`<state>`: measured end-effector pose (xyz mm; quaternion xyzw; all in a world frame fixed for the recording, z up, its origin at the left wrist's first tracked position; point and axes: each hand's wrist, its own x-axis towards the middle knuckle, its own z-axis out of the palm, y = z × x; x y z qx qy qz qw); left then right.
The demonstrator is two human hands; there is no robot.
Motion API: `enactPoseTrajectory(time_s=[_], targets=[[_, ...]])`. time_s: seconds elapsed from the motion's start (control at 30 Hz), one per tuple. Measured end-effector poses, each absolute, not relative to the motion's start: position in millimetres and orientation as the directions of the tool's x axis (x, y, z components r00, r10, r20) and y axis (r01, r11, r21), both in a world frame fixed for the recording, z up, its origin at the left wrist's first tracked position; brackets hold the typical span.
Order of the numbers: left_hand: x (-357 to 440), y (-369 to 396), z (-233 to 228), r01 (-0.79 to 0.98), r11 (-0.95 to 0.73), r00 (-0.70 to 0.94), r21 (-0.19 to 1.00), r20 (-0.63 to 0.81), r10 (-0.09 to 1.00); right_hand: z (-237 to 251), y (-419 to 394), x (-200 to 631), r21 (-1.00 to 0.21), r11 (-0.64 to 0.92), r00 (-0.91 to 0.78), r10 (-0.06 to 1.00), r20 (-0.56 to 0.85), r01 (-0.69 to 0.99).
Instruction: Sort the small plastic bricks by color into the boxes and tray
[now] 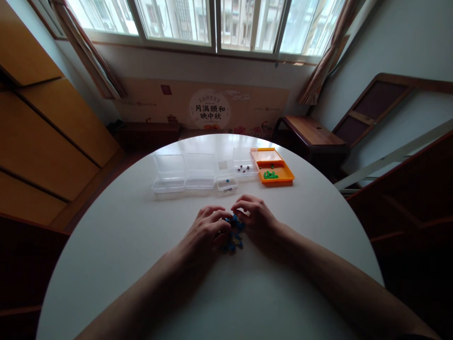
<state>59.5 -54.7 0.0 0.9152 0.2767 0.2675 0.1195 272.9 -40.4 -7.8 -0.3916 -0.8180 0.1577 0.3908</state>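
Note:
A loose heap of small blue pieces (233, 243) lies on the white round table (148, 278), with a few yellowish bits among them. My left hand (210, 225) reaches over the left side of the heap, its fingers bent and spread, the tips at the pieces. From the other side, my right hand (256, 215) curves over the upper edge of the heap with fingers apart. Its thumb is close to a blue piece; whether it touches is unclear. The fingertips of both hands nearly meet above the heap, and part of the heap is hidden beneath them.
Beyond the hands stand clear plastic boxes (169, 185) with raised lids, a small clear box (227, 185) with a blue piece, and another clear box (246, 170) with dark pieces. An orange box (287, 178) holds green pieces (271, 174). A wooden chair (314, 131) stands behind the table.

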Motion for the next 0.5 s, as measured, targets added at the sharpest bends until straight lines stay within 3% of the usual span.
enactPoseTrajectory(time_s=[0.5], targets=[[55.8,-51.9,3.2,0.497,-0.806,0.577,0.321,0.572,0.584,-3.5,-41.3,278.0,-0.564,0.742,-0.555,0.658,0.509,0.363]])
